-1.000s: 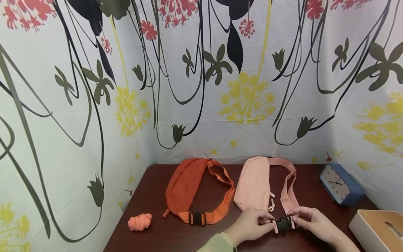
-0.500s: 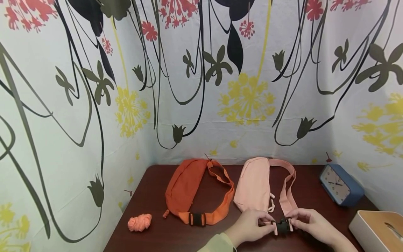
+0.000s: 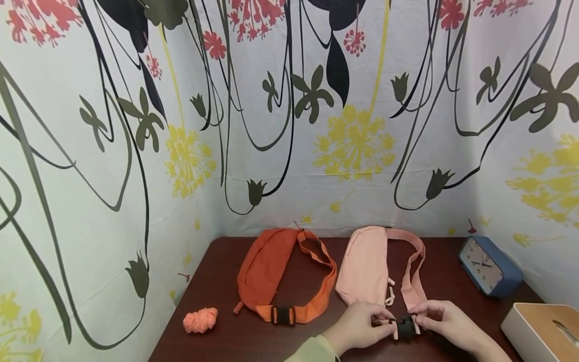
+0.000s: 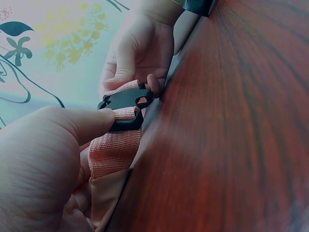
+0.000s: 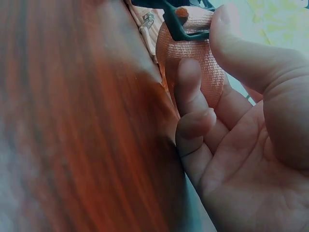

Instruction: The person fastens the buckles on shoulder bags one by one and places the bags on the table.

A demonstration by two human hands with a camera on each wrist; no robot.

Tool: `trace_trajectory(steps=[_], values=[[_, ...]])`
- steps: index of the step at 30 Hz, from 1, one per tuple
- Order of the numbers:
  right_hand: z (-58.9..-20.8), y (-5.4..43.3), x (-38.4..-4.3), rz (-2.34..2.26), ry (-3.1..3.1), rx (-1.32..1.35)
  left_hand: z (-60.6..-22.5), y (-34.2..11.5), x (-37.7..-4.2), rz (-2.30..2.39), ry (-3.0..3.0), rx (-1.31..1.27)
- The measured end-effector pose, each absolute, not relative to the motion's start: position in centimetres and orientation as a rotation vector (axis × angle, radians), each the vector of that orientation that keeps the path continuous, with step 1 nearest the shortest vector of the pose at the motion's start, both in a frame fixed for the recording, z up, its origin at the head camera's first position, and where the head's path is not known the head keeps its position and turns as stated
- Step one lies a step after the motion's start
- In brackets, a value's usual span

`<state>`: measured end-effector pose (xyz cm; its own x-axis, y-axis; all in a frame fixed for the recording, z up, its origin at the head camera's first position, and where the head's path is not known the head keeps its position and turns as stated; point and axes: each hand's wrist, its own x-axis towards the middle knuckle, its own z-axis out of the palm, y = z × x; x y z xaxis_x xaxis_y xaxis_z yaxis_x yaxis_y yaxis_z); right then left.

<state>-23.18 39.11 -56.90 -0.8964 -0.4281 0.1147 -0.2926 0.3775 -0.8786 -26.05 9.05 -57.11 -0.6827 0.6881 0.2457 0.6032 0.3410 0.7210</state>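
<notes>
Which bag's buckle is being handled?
The pink bag: the left hand and right hand hold its black buckle. The orange bag lies untouched.

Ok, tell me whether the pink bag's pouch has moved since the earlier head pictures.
No: against the back edge of the table, the pink pouch sits where it did, with no visible shift.

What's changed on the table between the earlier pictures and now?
The right hand has edged slightly left, toward the left hand, bringing the right side of the black plastic buckle and the pink fabric strap along. Neither hand let go. The left hand, orange fabric waist bag and blue boxy clock look unmoved.
</notes>
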Motion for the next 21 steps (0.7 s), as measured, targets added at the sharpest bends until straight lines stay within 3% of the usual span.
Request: trace_trajectory(steps=[21], values=[[-56.8,37.5,-23.0,-1.591,2.578,-0.505,-57.0,9.0,-25.8,1.407,2.434,1.079]])
